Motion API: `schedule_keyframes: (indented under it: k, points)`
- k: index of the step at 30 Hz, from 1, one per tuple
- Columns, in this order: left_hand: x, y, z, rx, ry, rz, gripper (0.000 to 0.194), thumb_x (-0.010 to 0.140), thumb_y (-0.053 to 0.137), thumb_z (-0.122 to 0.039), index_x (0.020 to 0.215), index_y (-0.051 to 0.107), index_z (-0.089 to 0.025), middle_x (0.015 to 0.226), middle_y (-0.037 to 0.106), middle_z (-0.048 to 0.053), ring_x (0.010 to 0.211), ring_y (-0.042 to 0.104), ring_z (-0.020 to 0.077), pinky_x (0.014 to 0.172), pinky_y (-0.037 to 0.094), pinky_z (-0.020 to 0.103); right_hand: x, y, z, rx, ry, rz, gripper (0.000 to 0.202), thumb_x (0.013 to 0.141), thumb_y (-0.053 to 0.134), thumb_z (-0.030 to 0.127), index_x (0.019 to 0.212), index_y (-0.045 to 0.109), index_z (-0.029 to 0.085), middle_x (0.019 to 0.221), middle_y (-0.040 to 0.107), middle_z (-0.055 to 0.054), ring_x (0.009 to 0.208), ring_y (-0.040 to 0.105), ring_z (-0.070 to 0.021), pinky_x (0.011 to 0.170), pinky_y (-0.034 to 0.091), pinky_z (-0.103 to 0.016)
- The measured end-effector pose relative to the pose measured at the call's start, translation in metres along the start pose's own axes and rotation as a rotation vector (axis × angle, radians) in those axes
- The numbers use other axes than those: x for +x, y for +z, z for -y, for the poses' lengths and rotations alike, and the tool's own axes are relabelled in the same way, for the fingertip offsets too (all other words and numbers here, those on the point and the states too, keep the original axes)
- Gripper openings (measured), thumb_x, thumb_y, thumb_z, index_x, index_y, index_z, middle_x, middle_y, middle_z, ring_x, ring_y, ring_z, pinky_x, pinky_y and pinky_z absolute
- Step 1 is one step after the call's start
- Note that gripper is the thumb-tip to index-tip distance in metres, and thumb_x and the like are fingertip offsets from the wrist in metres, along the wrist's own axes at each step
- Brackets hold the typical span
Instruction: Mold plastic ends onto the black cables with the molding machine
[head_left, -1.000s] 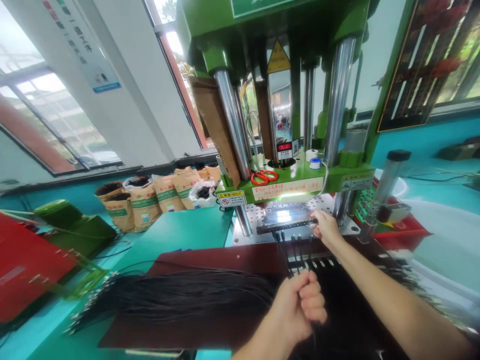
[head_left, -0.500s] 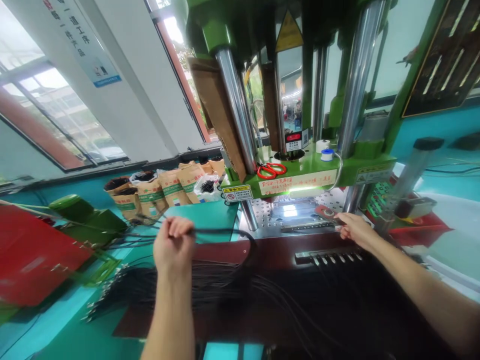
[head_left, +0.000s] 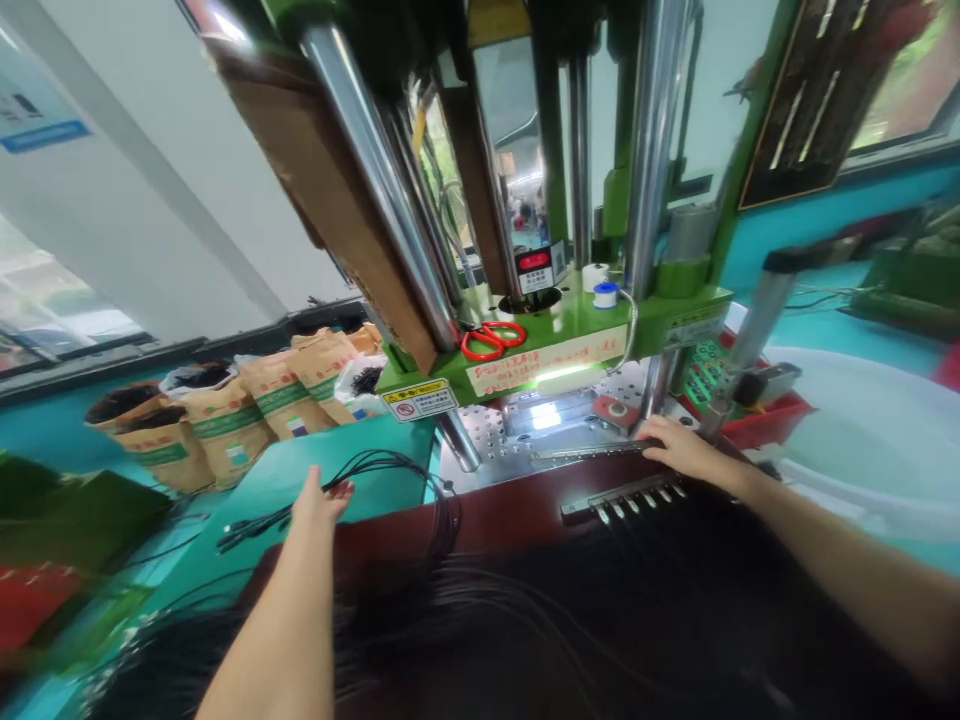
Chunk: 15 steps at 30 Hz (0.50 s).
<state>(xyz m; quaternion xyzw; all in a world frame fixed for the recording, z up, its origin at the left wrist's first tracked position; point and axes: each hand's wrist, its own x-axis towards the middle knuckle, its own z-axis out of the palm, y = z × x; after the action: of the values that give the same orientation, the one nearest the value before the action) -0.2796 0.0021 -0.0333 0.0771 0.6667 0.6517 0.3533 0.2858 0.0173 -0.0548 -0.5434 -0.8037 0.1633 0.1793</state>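
Cables [head_left: 444, 520] now pass through the left hand [head_left: 318, 502], its fist loosened

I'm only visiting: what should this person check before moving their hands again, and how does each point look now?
1. Right hand on the metal bar: ok, at its right end.
2. Right grip firm: cannot tell.
3. Left hand free of cables: not ok, they pass between thumb and fingers.
4. Scissors away from both hands: ok, on the green ledge.
5. Cable ends touching the green table: cannot tell.
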Motion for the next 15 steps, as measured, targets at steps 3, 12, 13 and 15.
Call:
schedule_keyframes:
  k: [3, 12, 13, 15]
  points:
    - [0.002, 0.001, 0.004, 0.094, -0.181, 0.064, 0.014, 0.082, 0.045, -0.027, 0.090, 0.045, -0.015, 0.077, 0.048, 0.004, 0.065, 0.054, 0.0168, 0.051, 0.047, 0.030, -0.015, -0.014, 0.007, -0.110, -0.048, 0.018, 0.036, 0.073, 0.044, 0.012, 0.106, 0.058, 0.015, 0.108, 0.053, -0.011, 0.104, 0.047, -0.0245, 0.094, 0.032, -0.037]
    - [-0.114, 0.047, 0.021, 0.380, 0.077, 0.762, 0.016, 0.076, 0.054, -0.025, 0.088, 0.057, -0.014, 0.080, 0.060, 0.005, 0.067, 0.057, 0.0144, 0.059, 0.043, 0.025, -0.047, -0.039, 0.026, -0.405, -0.175, 0.338, 0.047, 0.066, 0.040, -0.005, 0.100, 0.061, 0.018, 0.101, 0.059, -0.010, 0.099, 0.053, -0.0247, 0.082, 0.038, -0.034]
    - [-0.145, 0.051, 0.028, 0.519, 0.142, 0.945, 0.023, 0.077, 0.053, -0.033, 0.088, 0.059, -0.013, 0.079, 0.061, 0.006, 0.066, 0.056, 0.0146, 0.060, 0.042, 0.026, -0.047, -0.041, 0.031, -0.429, -0.180, 0.361, 0.046, 0.065, 0.040, -0.005, 0.100, 0.061, 0.016, 0.100, 0.059, -0.010, 0.098, 0.053, -0.0252, 0.081, 0.038, -0.035]
    - [-0.208, 0.054, 0.046, 0.850, 0.291, 1.341, 0.033, 0.080, 0.046, -0.042, 0.086, 0.063, -0.014, 0.076, 0.063, 0.006, 0.070, 0.056, 0.0158, 0.067, 0.042, 0.028, -0.044, -0.049, 0.042, -0.439, -0.172, 0.412, 0.042, 0.064, 0.043, -0.004, 0.095, 0.062, 0.016, 0.096, 0.061, -0.010, 0.093, 0.055, -0.0246, 0.075, 0.040, -0.032]
